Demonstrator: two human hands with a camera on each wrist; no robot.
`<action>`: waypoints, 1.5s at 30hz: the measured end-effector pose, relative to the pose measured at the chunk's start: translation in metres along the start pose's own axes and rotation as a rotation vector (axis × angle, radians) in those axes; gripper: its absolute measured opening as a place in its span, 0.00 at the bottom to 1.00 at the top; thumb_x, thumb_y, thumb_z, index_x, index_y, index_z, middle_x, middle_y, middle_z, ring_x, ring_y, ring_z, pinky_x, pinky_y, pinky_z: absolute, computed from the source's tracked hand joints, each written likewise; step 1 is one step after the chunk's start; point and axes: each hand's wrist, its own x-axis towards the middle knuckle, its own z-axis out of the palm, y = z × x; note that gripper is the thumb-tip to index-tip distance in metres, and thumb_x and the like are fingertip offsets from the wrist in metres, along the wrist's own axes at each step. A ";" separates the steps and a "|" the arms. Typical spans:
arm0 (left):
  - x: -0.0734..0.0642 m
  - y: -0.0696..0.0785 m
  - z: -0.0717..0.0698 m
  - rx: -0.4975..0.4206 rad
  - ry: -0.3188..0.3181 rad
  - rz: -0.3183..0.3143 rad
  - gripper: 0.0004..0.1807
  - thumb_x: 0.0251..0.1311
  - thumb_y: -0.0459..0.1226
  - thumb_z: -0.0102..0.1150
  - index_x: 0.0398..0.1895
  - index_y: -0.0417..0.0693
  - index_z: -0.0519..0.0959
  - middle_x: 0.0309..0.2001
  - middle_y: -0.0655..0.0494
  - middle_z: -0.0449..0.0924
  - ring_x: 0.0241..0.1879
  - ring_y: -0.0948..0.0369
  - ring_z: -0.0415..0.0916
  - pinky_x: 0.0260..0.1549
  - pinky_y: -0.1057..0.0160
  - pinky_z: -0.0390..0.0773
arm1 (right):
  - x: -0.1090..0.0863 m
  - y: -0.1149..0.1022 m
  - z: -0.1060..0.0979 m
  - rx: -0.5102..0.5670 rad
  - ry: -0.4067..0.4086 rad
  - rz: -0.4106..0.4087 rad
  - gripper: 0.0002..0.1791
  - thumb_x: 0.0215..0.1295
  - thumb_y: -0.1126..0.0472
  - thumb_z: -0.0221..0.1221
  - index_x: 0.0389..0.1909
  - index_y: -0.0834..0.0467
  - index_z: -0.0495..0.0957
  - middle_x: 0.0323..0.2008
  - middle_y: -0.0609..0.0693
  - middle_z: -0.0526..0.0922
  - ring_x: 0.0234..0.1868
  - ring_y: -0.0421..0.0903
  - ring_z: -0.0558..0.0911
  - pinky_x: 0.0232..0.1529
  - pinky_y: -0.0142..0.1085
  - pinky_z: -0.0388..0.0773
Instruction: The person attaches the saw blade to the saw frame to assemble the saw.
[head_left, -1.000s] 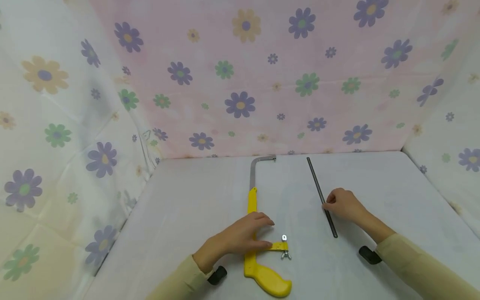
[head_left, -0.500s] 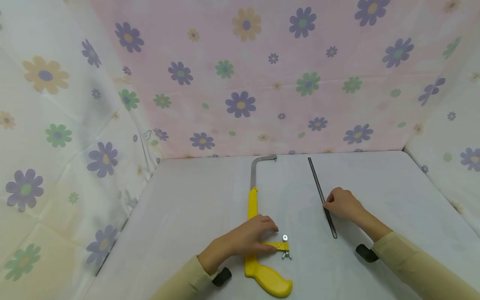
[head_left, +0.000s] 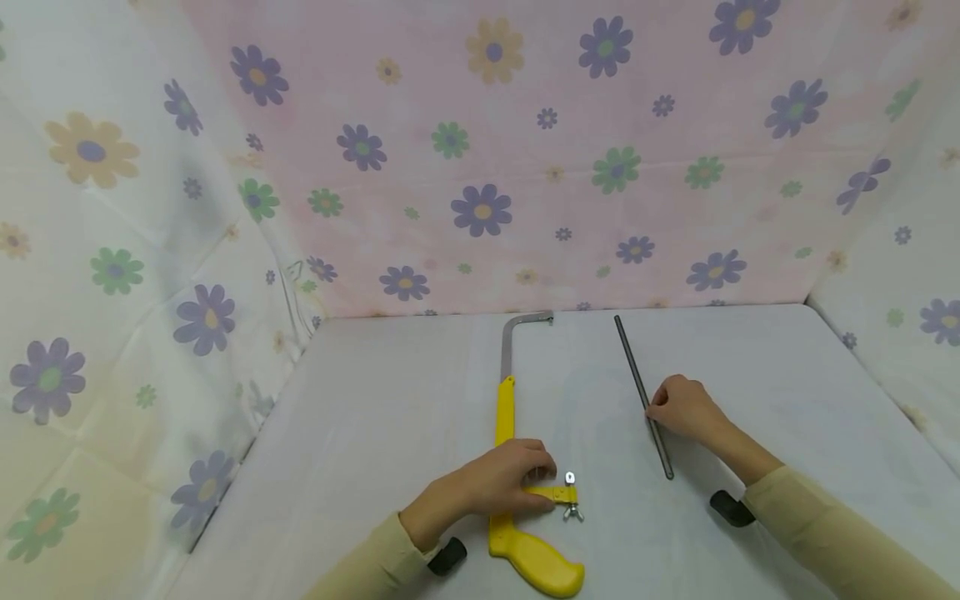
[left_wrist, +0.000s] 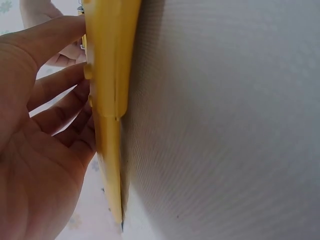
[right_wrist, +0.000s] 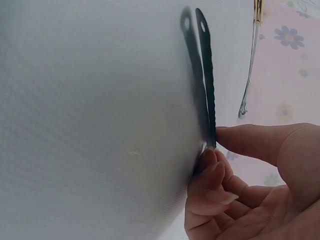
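Observation:
A yellow hacksaw frame (head_left: 506, 408) with a grey front bow lies on the white table, its handle (head_left: 543, 565) towards me. My left hand (head_left: 495, 479) rests over it, fingers loosely bent, the thumb by the yellow bracket (head_left: 558, 494) that carries a wing nut (head_left: 573, 512). In the left wrist view the thumb and fingertips touch the yellow frame (left_wrist: 107, 60), and a gap shows under the palm. To the right, my right hand (head_left: 686, 408) pinches a dark hacksaw blade (head_left: 633, 367) between thumb and fingers. The right wrist view shows the blade's holed end (right_wrist: 202, 27) just off the table, above its shadow.
Flower-printed cloth walls (head_left: 480, 167) stand behind and on both sides of the white table (head_left: 375, 400). A black wrist device (head_left: 447, 557) sits under the left cuff and a second one (head_left: 731, 508) under the right.
My left hand has slid slightly towards me and to the right along the hacksaw frame, its fingers bending more near the bracket. The right hand and blade have hardly moved.

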 end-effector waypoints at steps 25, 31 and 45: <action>0.005 0.008 0.001 0.013 -0.017 0.018 0.10 0.62 0.41 0.72 0.42 0.50 0.82 0.32 0.68 0.74 0.32 0.71 0.69 0.34 0.75 0.72 | 0.008 0.002 -0.001 0.080 -0.047 0.026 0.08 0.61 0.66 0.62 0.35 0.70 0.79 0.28 0.55 0.80 0.25 0.46 0.78 0.26 0.38 0.76; 0.007 0.013 0.002 0.029 -0.040 -0.044 0.08 0.63 0.43 0.71 0.37 0.53 0.82 0.29 0.70 0.74 0.29 0.71 0.68 0.32 0.74 0.72 | 0.007 -0.001 -0.001 0.081 -0.071 0.018 0.07 0.62 0.68 0.60 0.34 0.71 0.78 0.25 0.55 0.80 0.21 0.45 0.79 0.24 0.38 0.77; 0.004 0.014 0.004 0.013 -0.063 -0.063 0.07 0.67 0.44 0.67 0.39 0.53 0.80 0.29 0.68 0.72 0.30 0.71 0.66 0.32 0.74 0.70 | 0.007 -0.001 0.001 0.164 -0.085 0.034 0.05 0.66 0.69 0.59 0.34 0.69 0.77 0.22 0.54 0.79 0.20 0.45 0.79 0.24 0.39 0.79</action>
